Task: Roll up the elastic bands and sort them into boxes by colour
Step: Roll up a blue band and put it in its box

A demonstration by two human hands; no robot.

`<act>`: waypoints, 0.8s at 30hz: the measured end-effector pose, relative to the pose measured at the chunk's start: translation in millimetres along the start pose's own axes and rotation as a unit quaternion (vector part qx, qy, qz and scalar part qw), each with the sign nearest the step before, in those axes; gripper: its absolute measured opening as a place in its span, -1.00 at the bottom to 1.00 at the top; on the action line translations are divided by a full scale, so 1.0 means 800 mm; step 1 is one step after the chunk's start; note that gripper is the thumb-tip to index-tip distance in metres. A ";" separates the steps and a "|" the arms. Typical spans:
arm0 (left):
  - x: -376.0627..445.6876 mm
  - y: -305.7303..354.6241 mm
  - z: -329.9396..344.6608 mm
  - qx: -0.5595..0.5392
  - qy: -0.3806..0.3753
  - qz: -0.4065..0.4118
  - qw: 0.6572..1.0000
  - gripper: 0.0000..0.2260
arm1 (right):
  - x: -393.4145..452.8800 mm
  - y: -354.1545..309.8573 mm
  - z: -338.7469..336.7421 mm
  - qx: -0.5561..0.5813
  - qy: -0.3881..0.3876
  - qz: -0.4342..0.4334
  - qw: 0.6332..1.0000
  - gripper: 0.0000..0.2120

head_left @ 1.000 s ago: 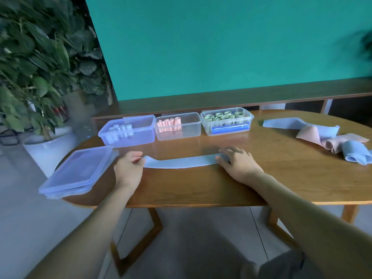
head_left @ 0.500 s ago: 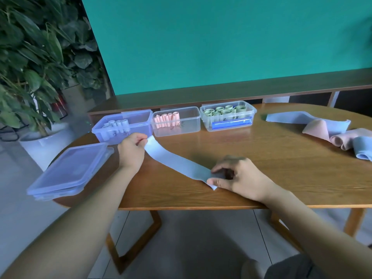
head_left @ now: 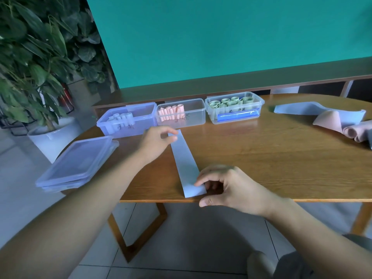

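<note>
Since half a second ago the blue band [head_left: 184, 161] has swung from a diagonal to run almost straight away from me, its near end at the bench [head_left: 271, 158] edge and its far end just short of the boxes. I see my left hand [head_left: 156, 142] at the far end, thumb and fingers curled and pinching the band's left corner. My right hand [head_left: 233, 188] sits at the near end: its fingers curl, a fingertip touches the band's right edge, and the thumb juts out past the bench edge; I cannot tell whether this grip has actual hold of it. Between the two hands the band lies flat, pale blue, smooth, not yet rolled.

Beyond it stand three boxes in a row: the blue box [head_left: 128, 120] with pale rolls, the pink box [head_left: 181, 114], the green box [head_left: 234, 107]. A lid [head_left: 76, 160] lies far left, and loose bands [head_left: 332, 117] are heaped far right.
</note>
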State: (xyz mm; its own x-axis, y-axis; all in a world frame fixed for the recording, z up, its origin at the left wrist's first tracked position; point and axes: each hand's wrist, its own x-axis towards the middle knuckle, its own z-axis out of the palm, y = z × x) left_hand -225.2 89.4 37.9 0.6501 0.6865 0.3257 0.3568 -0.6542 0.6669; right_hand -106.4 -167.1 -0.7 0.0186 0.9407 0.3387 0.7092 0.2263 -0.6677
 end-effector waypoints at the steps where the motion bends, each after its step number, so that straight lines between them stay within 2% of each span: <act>1: -0.019 0.005 0.002 -0.021 -0.016 0.016 1.000 -0.90 | 0.000 0.000 0.003 -0.009 -0.001 -0.002 1.000 -0.64; 6: -0.115 0.037 0.000 -0.084 -0.080 0.047 0.992 -0.96 | -0.004 -0.004 0.015 -0.025 0.017 -0.013 0.999 -0.81; 11: -0.168 0.060 -0.025 -0.120 -0.095 0.059 0.986 -0.94 | -0.007 -0.029 0.014 0.016 0.078 -0.005 0.997 -0.94; 14: -0.179 0.079 -0.042 -0.147 -0.101 0.071 0.981 -0.82 | 0.003 -0.058 -0.002 0.039 0.129 0.001 0.991 -0.94; 17: -0.179 0.103 -0.058 -0.168 -0.067 0.089 0.980 -0.73 | 0.015 -0.093 -0.027 0.051 0.148 -0.012 0.988 -0.86; 20: -0.172 0.132 -0.078 -0.194 0.003 0.109 0.975 -0.83 | 0.025 -0.132 -0.057 0.029 0.152 -0.045 0.987 -0.77; 24: -0.164 0.181 -0.109 -0.236 0.044 0.150 0.959 -0.91 | 0.034 -0.183 -0.097 0.037 0.186 -0.081 0.978 -0.80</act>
State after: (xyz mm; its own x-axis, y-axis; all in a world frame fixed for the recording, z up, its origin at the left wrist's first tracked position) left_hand -317.2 -67.6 149.8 0.6098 0.5270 0.5920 -0.1947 -0.6245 0.7564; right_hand -155.0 -194.5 158.2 0.1762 0.7370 0.6525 0.6714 0.3947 -0.6272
